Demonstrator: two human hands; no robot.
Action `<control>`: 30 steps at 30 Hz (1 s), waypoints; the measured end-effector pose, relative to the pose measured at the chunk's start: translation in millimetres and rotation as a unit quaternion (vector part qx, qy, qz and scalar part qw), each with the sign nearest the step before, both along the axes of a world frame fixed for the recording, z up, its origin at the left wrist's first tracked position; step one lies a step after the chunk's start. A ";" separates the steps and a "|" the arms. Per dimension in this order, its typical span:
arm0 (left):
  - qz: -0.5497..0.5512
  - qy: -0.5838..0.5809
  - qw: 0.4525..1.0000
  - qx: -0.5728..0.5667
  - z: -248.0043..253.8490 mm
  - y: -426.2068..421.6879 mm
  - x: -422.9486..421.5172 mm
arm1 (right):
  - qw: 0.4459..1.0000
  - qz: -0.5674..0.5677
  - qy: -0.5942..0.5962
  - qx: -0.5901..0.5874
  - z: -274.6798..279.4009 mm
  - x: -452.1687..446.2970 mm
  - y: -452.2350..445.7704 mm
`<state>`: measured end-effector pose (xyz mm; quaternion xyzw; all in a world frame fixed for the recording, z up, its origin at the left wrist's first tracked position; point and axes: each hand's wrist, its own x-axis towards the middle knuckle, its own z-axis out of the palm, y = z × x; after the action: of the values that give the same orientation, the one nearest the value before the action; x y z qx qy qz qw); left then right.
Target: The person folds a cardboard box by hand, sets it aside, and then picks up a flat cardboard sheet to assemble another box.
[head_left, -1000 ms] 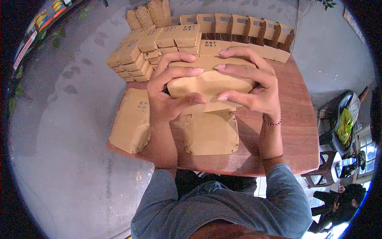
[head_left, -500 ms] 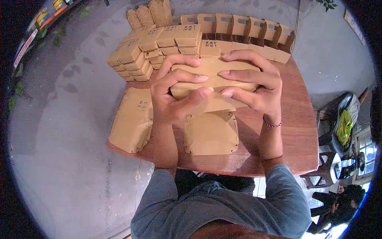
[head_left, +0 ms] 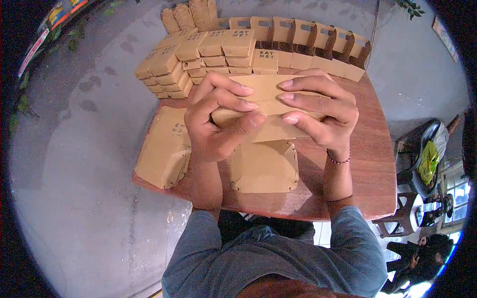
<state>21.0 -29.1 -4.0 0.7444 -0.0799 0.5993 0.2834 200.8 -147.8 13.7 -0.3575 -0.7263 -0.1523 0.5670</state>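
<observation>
Brown table [head_left: 370,149], stacked boxes [head_left: 164,64], handled cartons [head_left: 302,35], flat cardboard [head_left: 161,144]

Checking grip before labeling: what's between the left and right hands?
A creased cardboard piece, seen in the head view: it spans from the left hand to the right hand, with fingertips of both on it.

Both the left hand [head_left: 202,124] and the right hand [head_left: 340,114] have drawn their fingers closer together, upper ones lower and thumbs higher than a second ago, and the folded cardboard [head_left: 270,108] between them, earlier bulging, now looks squeezed flatter, its middle band narrower
</observation>
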 end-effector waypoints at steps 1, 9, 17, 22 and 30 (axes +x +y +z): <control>0.000 0.000 1.000 -0.001 -0.5 1.5 0.8 | 1.000 0.000 0.000 -0.001 -0.1 0.2 0.1; 0.046 0.047 0.998 -0.013 -8.0 8.8 20.3 | 0.996 -0.070 -0.024 0.046 0.8 10.7 1.4; -0.167 0.084 0.914 -0.359 -21.6 15.1 31.7 | 0.941 -0.252 -0.154 0.164 -0.3 2.3 2.6; -0.283 0.036 0.860 -0.424 -14.1 1.0 34.6 | 0.948 -0.204 -0.202 0.138 -13.1 -15.5 10.0; -0.301 -0.117 0.813 -0.484 -16.1 41.5 22.3 | 0.977 0.146 0.115 0.107 -26.1 -21.3 18.8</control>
<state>43.3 12.4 -20.1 0.3735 -0.0324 0.5278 0.7622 179.5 -129.1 -12.4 -0.2003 -0.6796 -0.1027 0.6982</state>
